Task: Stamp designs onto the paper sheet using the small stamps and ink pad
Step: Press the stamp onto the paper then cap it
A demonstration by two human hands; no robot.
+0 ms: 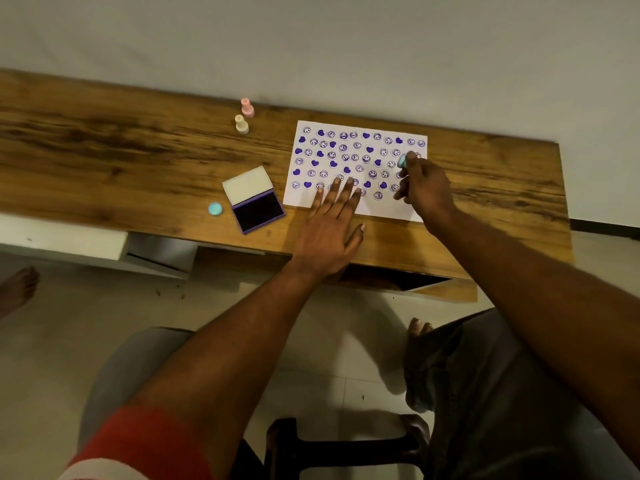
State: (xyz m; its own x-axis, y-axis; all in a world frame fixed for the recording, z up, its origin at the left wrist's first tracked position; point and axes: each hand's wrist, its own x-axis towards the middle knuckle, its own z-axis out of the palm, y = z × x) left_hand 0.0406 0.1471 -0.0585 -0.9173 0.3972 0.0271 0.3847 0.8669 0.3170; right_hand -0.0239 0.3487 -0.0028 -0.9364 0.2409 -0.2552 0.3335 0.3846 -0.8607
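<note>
A white paper sheet [360,209] lies on the wooden table [138,161], covered with several purple hearts and smiley faces. My left hand [329,230] lies flat, fingers spread, on the sheet's near edge. My right hand [424,192] hovers over the sheet's right side, pinching a small blue stamp [402,161] tilted at its fingertips. An open ink pad [254,199] with purple ink sits to the left of the sheet. A blue stamp cap [215,209] lies beside the pad. A pink stamp [247,107] and a cream stamp [241,124] stand upright further back.
The table backs onto a pale wall [346,46]. An open drawer [391,282] shows under the tabletop. Below are a tiled floor [329,341], a dark stool frame [343,445] and bare feet, one foot [19,289] at the far left.
</note>
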